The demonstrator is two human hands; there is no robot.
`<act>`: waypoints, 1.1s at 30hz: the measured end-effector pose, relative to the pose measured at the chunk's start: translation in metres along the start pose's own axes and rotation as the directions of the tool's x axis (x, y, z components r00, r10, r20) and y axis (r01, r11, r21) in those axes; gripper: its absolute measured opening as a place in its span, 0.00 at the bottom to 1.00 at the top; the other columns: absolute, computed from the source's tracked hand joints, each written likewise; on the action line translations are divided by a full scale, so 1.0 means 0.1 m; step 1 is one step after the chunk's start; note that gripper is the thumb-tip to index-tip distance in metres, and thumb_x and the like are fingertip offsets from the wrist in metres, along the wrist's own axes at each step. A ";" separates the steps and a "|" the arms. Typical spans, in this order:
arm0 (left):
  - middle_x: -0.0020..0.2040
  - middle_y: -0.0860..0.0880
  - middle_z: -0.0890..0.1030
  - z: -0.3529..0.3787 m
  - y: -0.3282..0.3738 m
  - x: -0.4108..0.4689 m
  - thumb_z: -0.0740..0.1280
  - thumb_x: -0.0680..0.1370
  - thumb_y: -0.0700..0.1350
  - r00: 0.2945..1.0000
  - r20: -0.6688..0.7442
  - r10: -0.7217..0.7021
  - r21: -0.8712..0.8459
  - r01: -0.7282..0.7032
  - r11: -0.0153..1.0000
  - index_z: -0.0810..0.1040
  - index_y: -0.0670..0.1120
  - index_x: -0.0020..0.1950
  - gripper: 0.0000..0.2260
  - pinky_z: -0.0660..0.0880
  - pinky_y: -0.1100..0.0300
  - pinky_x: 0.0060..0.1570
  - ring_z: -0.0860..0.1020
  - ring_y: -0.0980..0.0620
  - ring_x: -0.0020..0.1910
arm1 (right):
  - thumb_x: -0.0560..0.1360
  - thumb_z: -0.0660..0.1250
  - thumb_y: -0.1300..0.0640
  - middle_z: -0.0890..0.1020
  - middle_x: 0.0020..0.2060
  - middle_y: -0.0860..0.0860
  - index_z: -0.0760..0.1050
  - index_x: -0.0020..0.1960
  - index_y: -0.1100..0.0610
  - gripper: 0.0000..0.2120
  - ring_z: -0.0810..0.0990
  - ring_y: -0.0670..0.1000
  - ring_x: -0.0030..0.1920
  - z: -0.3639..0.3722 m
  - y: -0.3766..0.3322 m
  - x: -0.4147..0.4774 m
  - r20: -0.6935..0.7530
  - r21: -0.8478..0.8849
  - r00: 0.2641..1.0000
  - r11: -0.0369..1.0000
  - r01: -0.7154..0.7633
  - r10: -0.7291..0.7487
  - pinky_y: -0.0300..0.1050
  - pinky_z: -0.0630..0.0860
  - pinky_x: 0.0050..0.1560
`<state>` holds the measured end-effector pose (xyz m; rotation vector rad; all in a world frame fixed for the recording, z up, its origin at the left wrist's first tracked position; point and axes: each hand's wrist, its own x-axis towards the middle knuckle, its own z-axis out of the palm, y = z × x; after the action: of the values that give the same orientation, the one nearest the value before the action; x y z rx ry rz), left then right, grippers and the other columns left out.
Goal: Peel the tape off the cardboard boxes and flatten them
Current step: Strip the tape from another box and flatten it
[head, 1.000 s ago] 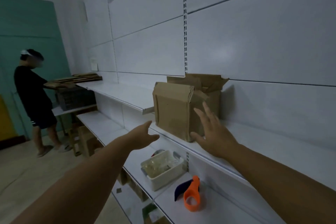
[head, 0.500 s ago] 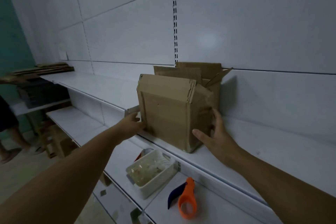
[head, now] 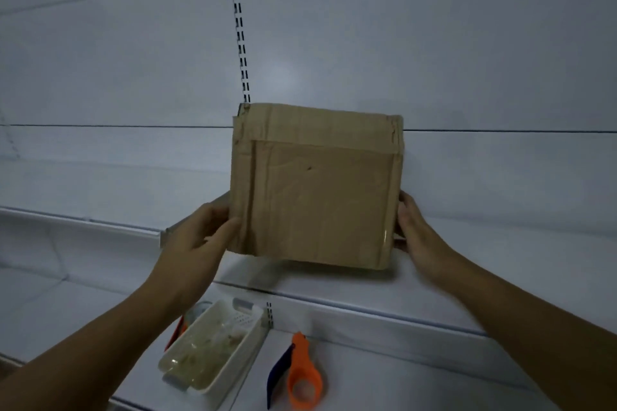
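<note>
Box [head: 317,187], front face to cam, clasped at sides by left grip [head: 200,237] & right grip [head: 417,230]; finger ends hidden behind cardboard.

Pose and state of the cardboard box [head: 317,190]

Brown, creased, broad face toward the camera, roughly upright. Tape [head: 386,237] runs along its top and side edges (glossy at lower right). Held between left hand [head: 197,237] and right hand [head: 417,230], above the white shelf [head: 534,250].

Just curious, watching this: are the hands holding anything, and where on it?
The cardboard box, held between both hands: left hand on its lower left side, right hand on its lower right side.
</note>
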<state>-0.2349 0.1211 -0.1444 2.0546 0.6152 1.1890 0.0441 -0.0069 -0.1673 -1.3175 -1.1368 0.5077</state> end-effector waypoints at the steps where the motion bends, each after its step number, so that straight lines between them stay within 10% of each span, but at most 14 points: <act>1: 0.47 0.58 0.81 0.04 0.08 0.00 0.62 0.76 0.54 0.998 0.014 0.062 -0.002 -0.062 0.998 0.75 0.58 0.52 0.06 0.73 0.65 0.46 0.78 0.63 0.48 | 0.65 0.50 0.27 0.75 0.58 0.41 0.63 0.63 0.37 0.29 0.78 0.35 0.51 -0.07 -0.04 -0.03 -0.029 0.008 0.999 1.000 -0.019 0.019 0.30 0.75 0.43; 5: 0.47 0.57 0.79 0.28 0.31 0.08 0.60 0.72 0.58 0.965 0.028 0.262 -0.037 -0.261 0.965 0.73 0.59 0.50 0.09 0.74 0.63 0.48 0.77 0.59 0.49 | 0.67 0.50 0.28 0.79 0.56 0.43 0.75 0.53 0.38 0.25 0.80 0.44 0.54 -0.40 -0.24 -0.09 -0.153 0.183 0.972 0.972 -0.148 0.177 0.44 0.75 0.57; 9: 0.47 0.49 0.76 0.54 0.39 0.16 0.60 0.72 0.56 0.933 0.057 0.357 -0.110 -0.349 0.931 0.73 0.51 0.48 0.11 0.75 0.54 0.52 0.77 0.52 0.51 | 0.76 0.51 0.33 0.84 0.53 0.46 0.81 0.53 0.41 0.23 0.83 0.49 0.52 -0.60 -0.35 -0.15 -0.100 0.306 0.963 0.929 -0.210 0.250 0.47 0.79 0.46; 14: 0.56 0.51 0.74 0.86 0.42 0.17 0.64 0.69 0.60 0.932 0.154 0.328 -0.165 -0.303 0.939 0.69 0.62 0.56 0.16 0.74 0.55 0.56 0.75 0.52 0.57 | 0.65 0.51 0.24 0.81 0.58 0.50 0.77 0.61 0.44 0.36 0.80 0.54 0.58 -0.94 -0.29 -0.24 -0.017 0.443 0.951 0.855 -0.271 0.310 0.55 0.78 0.53; 19: 0.50 0.63 0.76 1.05 0.38 0.28 0.61 0.74 0.56 0.952 0.151 0.265 -0.214 -0.230 0.949 0.71 0.61 0.55 0.10 0.75 0.70 0.46 0.76 0.63 0.52 | 0.50 0.79 0.36 0.83 0.55 0.49 0.72 0.61 0.51 0.44 0.82 0.51 0.55 -1.20 -0.17 -0.33 0.131 0.340 0.947 0.884 -0.321 0.293 0.44 0.81 0.45; 27: 0.65 0.50 0.74 1.18 -0.08 0.58 0.62 0.77 0.39 0.927 0.255 0.274 0.323 -0.348 0.880 0.66 0.52 0.69 0.21 0.74 0.58 0.58 0.74 0.52 0.62 | 0.66 0.60 0.43 0.85 0.49 0.54 0.79 0.54 0.58 0.24 0.85 0.53 0.45 -1.35 0.10 -0.28 0.008 0.570 0.939 0.770 -0.287 0.345 0.51 0.82 0.38; 30: 0.78 0.52 0.54 1.26 -0.24 0.62 0.65 0.76 0.42 0.895 0.407 0.184 0.606 -0.415 0.679 0.56 0.51 0.76 0.31 0.57 0.52 0.72 0.52 0.52 0.76 | 0.65 0.62 0.40 0.84 0.51 0.55 0.84 0.48 0.56 0.24 0.85 0.56 0.45 -1.46 0.11 -0.30 0.002 0.620 0.936 0.734 -0.276 0.351 0.55 0.82 0.37; 33: 0.74 0.48 0.65 1.42 -0.20 0.65 0.65 0.74 0.44 0.942 0.289 0.170 0.641 -0.322 0.696 0.58 0.52 0.74 0.30 0.70 0.50 0.63 0.66 0.47 0.71 | 0.70 0.64 0.37 0.75 0.64 0.56 0.75 0.64 0.56 0.30 0.78 0.57 0.60 -1.51 0.08 -0.33 0.141 0.683 0.943 0.660 -0.313 0.301 0.59 0.76 0.56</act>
<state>-0.0811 0.1338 -0.1736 2.9343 0.7669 0.9341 0.1630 -0.1059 -0.1653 -0.8142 -0.6047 1.0876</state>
